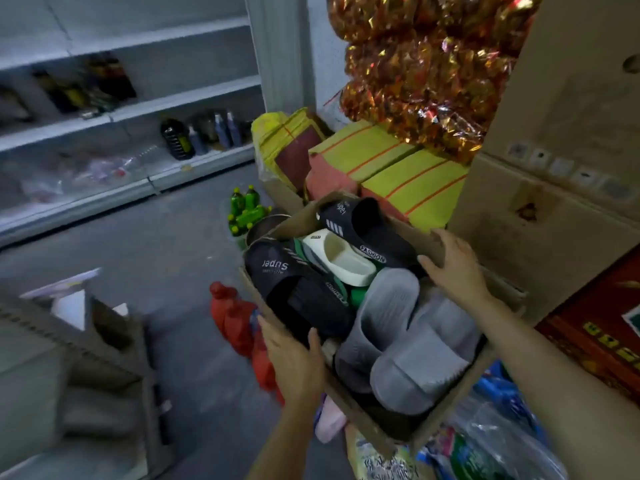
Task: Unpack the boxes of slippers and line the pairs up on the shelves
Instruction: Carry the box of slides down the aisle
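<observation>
Slippers: black [304, 299], grey [398, 351] and cream [343, 258] ones heaped loose in an open cardboard box [360, 424], carried above the floor.
Left hand [294, 362]: grips the near-left rim, thumb inside.
Right hand [453, 268]: grasps the far-right flap; judged to balance the load.
Writing: "Super" and "FASHION" on black slippers.
Shelves [187, 98]: well apart, holding bottles [225, 129].
</observation>
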Tool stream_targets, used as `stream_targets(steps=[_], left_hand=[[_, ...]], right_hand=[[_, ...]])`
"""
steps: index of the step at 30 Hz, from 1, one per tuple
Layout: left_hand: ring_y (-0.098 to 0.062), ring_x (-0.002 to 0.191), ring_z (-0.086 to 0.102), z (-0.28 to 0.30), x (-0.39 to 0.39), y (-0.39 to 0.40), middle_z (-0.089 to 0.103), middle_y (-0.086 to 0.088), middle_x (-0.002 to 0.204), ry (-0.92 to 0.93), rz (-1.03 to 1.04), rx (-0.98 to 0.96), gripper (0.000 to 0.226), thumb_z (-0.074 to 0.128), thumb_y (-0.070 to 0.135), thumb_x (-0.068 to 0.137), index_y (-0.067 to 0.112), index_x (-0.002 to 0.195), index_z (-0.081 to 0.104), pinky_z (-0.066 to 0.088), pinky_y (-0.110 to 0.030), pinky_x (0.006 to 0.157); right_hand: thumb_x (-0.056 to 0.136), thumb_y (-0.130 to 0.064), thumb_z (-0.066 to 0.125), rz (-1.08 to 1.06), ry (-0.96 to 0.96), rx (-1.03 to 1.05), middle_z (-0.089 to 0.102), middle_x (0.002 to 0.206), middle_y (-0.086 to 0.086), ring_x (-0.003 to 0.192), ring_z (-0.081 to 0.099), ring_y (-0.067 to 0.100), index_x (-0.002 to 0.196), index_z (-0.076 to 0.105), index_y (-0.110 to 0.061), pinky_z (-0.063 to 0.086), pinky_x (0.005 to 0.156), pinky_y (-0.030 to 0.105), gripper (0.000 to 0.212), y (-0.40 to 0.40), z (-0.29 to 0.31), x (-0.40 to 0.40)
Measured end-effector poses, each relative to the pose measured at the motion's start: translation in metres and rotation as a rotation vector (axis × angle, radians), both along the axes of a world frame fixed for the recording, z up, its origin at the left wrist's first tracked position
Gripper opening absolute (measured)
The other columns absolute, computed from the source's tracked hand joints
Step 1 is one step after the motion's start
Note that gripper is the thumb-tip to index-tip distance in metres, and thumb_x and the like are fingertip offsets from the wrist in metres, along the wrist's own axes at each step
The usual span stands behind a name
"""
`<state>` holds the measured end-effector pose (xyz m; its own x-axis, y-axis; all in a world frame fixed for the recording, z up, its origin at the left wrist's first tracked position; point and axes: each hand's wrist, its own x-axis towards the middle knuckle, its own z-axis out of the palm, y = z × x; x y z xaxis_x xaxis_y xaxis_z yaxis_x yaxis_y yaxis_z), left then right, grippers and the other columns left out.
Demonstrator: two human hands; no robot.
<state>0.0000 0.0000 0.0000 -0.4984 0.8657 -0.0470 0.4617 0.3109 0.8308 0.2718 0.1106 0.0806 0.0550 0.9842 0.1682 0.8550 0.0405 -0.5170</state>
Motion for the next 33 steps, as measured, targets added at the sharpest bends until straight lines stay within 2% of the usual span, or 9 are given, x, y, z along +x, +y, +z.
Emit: stream_targets(steps=[4,6,9,12,16,20,25,30,33], left_hand=[[-0.030,0.150,0.022,-0.006,0.022,0.002,0.012,-0.012,0.166,-0.158,0.090,-0.100,0.095,0.063,0.014,0.094,0.009,0.158,-0.007,0.027,-0.038,0.117],[-0.034,0.144,0.035,-0.010,0.026,0.001,0.025,-0.014,0.162,-0.220,0.080,-0.125,0.094,0.060,0.006,0.091,0.014,0.159,-0.005,0.033,-0.040,0.113],[-0.036,0.112,0.059,-0.006,0.030,0.001,0.058,-0.020,0.133,-0.220,0.080,-0.188,0.089,0.055,0.005,0.093,0.018,0.159,-0.002,0.040,-0.032,0.087],[-0.031,0.089,0.059,-0.009,0.018,0.005,0.063,-0.024,0.122,-0.162,0.056,-0.196,0.087,0.048,-0.002,0.093,0.025,0.159,-0.002,0.038,-0.030,0.077],[-0.039,0.108,0.062,-0.019,-0.025,0.023,0.059,-0.021,0.135,-0.088,-0.040,-0.155,0.094,0.050,-0.005,0.089,0.040,0.158,0.003,0.049,-0.038,0.088],[-0.037,0.134,0.047,-0.017,-0.055,0.044,0.046,-0.012,0.151,-0.120,-0.074,-0.134,0.090,0.047,-0.012,0.088,0.032,0.159,0.014,0.040,-0.036,0.104],[-0.033,0.139,0.041,-0.030,-0.062,0.047,0.038,-0.007,0.157,-0.168,-0.059,-0.115,0.088,0.047,-0.013,0.091,0.031,0.159,0.013,0.038,-0.039,0.107],[-0.014,0.130,0.043,-0.039,-0.063,0.051,0.037,0.014,0.152,-0.242,-0.074,-0.075,0.097,0.053,-0.015,0.088,0.044,0.156,0.017,0.042,-0.028,0.095],[-0.012,0.131,0.041,-0.044,-0.066,0.055,0.036,0.016,0.154,-0.292,-0.081,-0.048,0.105,0.053,-0.017,0.084,0.054,0.153,0.016,0.043,-0.035,0.103]], right_hand=[[0.091,-0.028,0.065,-0.033,0.055,-0.021,0.050,0.141,0.014,0.129,0.043,0.035,0.143,0.041,-0.010,0.041,0.103,0.050,0.060,-0.001,-0.010,0.010],[0.092,-0.028,0.065,-0.028,0.061,-0.020,0.049,0.141,0.013,0.130,0.042,0.033,0.143,0.040,-0.011,0.042,0.103,0.048,0.060,-0.001,-0.013,0.012],[0.093,-0.028,0.063,0.005,0.038,-0.005,0.046,0.144,0.011,0.132,0.040,0.031,0.146,0.038,-0.012,0.039,0.104,0.045,0.060,0.008,-0.014,0.018],[0.094,-0.027,0.061,0.039,0.023,-0.008,0.042,0.148,0.009,0.135,0.036,0.031,0.150,0.032,-0.014,0.037,0.106,0.046,0.064,0.017,-0.017,0.021],[0.093,-0.028,0.062,0.040,-0.033,-0.024,0.040,0.149,0.013,0.133,0.037,0.039,0.153,0.025,-0.023,0.038,0.103,0.055,0.071,0.029,-0.027,0.021],[0.092,-0.023,0.063,0.008,-0.109,-0.082,0.038,0.151,0.013,0.129,0.042,0.043,0.154,0.017,-0.030,0.040,0.101,0.053,0.078,0.040,-0.034,0.021],[0.097,-0.016,0.056,0.004,0.093,-0.267,0.046,0.148,0.011,0.122,0.054,0.038,0.155,0.007,-0.036,0.048,0.092,0.043,0.079,0.046,-0.046,0.025],[0.099,-0.008,0.050,0.116,0.224,-0.388,0.035,0.155,-0.002,0.134,0.043,0.031,0.154,0.010,-0.041,0.038,0.100,0.031,0.075,0.048,-0.051,0.026],[0.099,-0.004,0.049,0.178,0.247,-0.436,0.026,0.156,-0.012,0.142,0.030,0.021,0.153,0.011,-0.045,0.030,0.107,0.028,0.077,0.056,-0.049,0.029]])
